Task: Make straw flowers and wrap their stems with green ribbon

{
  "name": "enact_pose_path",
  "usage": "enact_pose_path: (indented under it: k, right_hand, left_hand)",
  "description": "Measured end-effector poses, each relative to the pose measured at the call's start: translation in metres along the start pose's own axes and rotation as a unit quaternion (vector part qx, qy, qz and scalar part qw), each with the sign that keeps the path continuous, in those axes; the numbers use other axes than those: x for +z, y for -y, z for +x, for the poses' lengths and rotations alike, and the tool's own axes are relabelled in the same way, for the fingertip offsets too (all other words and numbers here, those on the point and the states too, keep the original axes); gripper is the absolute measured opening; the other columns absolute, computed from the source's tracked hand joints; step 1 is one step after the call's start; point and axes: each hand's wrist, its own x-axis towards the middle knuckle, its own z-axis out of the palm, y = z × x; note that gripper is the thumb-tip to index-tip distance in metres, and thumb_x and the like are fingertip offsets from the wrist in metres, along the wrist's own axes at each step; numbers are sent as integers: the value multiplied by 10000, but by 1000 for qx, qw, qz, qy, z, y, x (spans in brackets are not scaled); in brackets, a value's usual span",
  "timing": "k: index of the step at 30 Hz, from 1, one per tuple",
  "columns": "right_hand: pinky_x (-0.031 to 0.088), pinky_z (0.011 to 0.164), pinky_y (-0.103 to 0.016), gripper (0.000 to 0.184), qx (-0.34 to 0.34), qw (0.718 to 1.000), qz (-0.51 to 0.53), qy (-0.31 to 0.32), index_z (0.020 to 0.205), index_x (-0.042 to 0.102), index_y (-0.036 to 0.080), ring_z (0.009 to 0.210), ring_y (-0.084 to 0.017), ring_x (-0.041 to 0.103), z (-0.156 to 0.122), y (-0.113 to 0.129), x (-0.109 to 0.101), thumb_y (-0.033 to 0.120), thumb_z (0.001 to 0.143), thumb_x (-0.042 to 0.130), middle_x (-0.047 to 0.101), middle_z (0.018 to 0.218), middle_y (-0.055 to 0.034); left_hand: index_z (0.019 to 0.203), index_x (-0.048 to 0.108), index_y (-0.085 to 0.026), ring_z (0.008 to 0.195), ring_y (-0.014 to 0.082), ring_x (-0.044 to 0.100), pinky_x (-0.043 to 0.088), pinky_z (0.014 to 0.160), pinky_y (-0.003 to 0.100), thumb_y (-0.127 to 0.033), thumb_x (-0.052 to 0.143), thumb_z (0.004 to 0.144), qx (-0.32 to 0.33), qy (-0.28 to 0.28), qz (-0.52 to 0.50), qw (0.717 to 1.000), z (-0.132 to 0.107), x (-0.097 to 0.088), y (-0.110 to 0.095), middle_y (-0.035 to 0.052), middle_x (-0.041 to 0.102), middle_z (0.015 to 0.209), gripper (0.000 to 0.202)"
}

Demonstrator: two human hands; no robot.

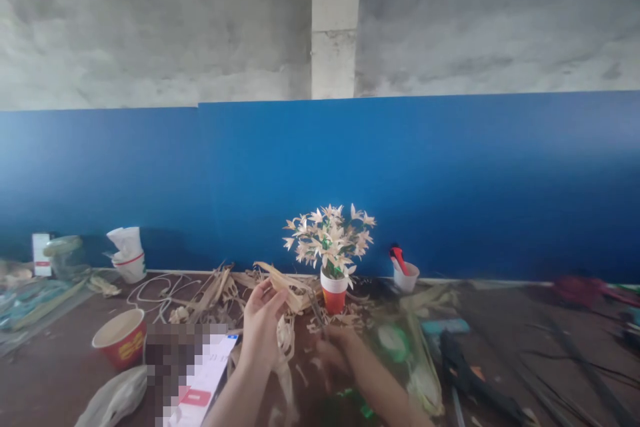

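Note:
My left hand is closed on a pale, dry corn husk, pinching it between thumb and fingers. Blurred by motion, my right hand grips what looks like a pair of scissors, whose dark blades point up toward the husk. Just behind my hands stands a bunch of cream husk flowers with green stems, set in a red and white paper cup. Husk scraps lie heaped to the left of the cup, and another twisted strip lies below my left hand.
A red paper bowl, a plastic bag and a phone lie on the left. On the right are a small cup with a red-handled tool, a green tape roll and a black glue gun. A blue partition stands behind.

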Motion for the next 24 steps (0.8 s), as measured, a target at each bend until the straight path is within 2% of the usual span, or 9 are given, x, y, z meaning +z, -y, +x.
enact_pose_path:
  k: [4,12,16,24]
  right_hand:
    - [307,417,-186,497,6,999,7,31,867,569,124,422,-95,516,-6,3,3,567,655,651,574,523,28]
    - [288,398,-178,469,1,1000,11,-20,801,586,129,382,-75,438,-9,4,14,575,669,648,507,445,50]
    - [232,353,-170,477,-7,999,26,-23,760,557,138,335,-62,398,-12,9,17,590,647,657,474,411,64]
    - [187,333,-162,503,-35,998,50,-22,741,542,146,325,-44,363,-19,22,20,622,622,653,466,416,70]
  left_hand:
    - [975,584,-146,680,158,664,515,629,250,-153,777,576,-9,-1,2,1000,5,-4,2,61,697,791,443]
    - [900,574,-153,613,112,639,497,577,196,-49,721,613,-64,-21,-10,998,-1,3,1,25,662,723,339]
    - [901,567,-155,618,114,639,508,585,210,-45,695,647,-61,-3,-7,998,-3,3,2,23,657,733,304]
    - [873,546,-145,601,107,636,507,564,188,-5,661,663,-64,-9,-19,998,-5,7,0,26,656,702,278]
